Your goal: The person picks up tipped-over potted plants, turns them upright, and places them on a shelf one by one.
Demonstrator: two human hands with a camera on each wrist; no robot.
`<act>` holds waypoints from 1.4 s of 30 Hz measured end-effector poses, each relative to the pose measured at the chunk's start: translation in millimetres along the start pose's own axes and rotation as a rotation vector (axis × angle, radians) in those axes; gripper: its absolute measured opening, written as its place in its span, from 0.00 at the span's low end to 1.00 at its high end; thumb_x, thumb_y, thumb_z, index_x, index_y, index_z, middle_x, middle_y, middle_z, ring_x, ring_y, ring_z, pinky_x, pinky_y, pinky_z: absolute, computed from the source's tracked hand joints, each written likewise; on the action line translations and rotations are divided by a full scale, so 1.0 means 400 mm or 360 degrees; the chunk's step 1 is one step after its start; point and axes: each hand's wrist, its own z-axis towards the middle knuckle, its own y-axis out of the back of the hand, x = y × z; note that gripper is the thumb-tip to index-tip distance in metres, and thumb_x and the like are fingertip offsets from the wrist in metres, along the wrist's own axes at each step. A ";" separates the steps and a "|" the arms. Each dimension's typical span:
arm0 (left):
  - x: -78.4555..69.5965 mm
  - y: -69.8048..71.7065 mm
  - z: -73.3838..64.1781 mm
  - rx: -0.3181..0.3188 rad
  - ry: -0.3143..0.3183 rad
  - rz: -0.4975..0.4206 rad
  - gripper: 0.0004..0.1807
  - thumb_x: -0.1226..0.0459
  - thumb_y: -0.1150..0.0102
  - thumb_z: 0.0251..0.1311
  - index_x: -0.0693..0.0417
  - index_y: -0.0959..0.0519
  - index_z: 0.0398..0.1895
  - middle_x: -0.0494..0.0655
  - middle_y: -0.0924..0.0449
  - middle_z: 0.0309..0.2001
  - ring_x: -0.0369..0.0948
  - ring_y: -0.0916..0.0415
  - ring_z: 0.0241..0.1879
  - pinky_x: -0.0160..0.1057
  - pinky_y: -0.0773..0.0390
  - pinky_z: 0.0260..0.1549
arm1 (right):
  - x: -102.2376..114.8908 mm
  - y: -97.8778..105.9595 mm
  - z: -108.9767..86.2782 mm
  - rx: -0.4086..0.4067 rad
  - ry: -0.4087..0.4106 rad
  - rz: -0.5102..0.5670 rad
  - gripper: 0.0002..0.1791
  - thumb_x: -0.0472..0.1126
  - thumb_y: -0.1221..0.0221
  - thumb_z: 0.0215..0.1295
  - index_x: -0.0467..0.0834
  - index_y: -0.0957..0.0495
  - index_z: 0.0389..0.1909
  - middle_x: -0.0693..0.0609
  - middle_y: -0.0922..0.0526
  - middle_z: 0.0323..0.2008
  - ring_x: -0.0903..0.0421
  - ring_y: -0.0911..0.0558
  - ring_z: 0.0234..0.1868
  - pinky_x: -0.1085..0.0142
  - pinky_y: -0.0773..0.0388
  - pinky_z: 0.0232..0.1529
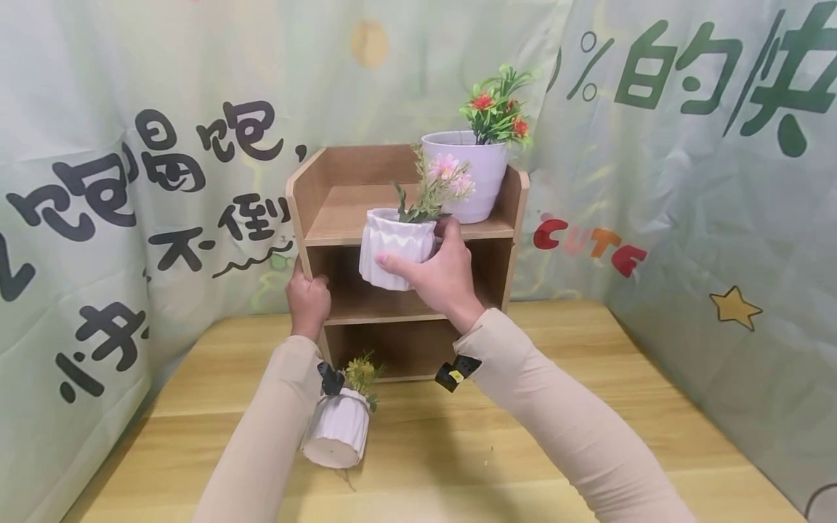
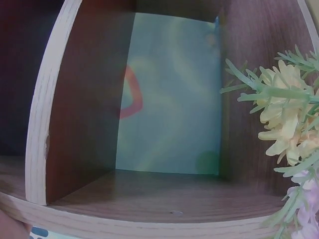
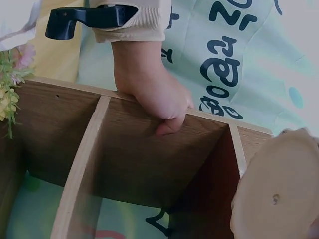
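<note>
My right hand (image 1: 445, 272) grips a white ribbed flowerpot (image 1: 395, 250) with pink flowers, thumb on its front and fingers round its right side. It is in front of the wooden shelf (image 1: 356, 214), at the height of its top board. In the right wrist view the pot's round base (image 3: 279, 189) shows, with a small hole. My left hand (image 1: 307, 299) holds the shelf's left side panel, its thumb (image 3: 170, 125) on the inner face. A pale lilac pot (image 1: 480, 178) with red flowers stands on the top board's right end.
Another white pot (image 1: 336, 432) with yellow flowers lies tipped on the wooden table (image 1: 556, 436), base toward me, partly behind the left forearm. Inside the shelf are open compartments (image 2: 174, 196). Printed cloth (image 1: 216, 65) hangs behind and on both sides.
</note>
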 end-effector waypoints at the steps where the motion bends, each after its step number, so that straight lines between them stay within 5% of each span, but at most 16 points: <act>1: -0.001 -0.002 0.001 -0.0003 -0.0002 -0.0002 0.32 0.73 0.51 0.49 0.59 0.29 0.63 0.68 0.22 0.48 0.59 0.27 0.48 0.56 0.30 0.53 | 0.003 0.000 0.003 -0.0017 0.0012 0.0015 0.42 0.47 0.22 0.39 0.41 0.35 0.53 0.47 0.20 0.43 0.53 0.19 0.40 0.61 0.20 0.37; 15: -0.004 -0.006 0.004 0.0008 0.0021 -0.0051 0.31 0.73 0.52 0.50 0.61 0.30 0.63 0.67 0.22 0.48 0.57 0.27 0.48 0.54 0.30 0.54 | 0.033 -0.025 0.031 -0.0159 0.0207 0.0093 0.41 0.45 0.23 0.40 0.39 0.35 0.53 0.46 0.20 0.44 0.53 0.20 0.39 0.62 0.21 0.38; 42: 0.000 -0.002 -0.001 0.0001 0.0034 -0.0016 0.31 0.73 0.52 0.52 0.61 0.31 0.64 0.68 0.22 0.49 0.57 0.26 0.48 0.54 0.30 0.53 | 0.043 -0.054 0.089 -0.0248 0.0172 -0.0131 0.43 0.51 0.24 0.41 0.41 0.34 0.57 0.48 0.21 0.47 0.54 0.23 0.45 0.62 0.26 0.44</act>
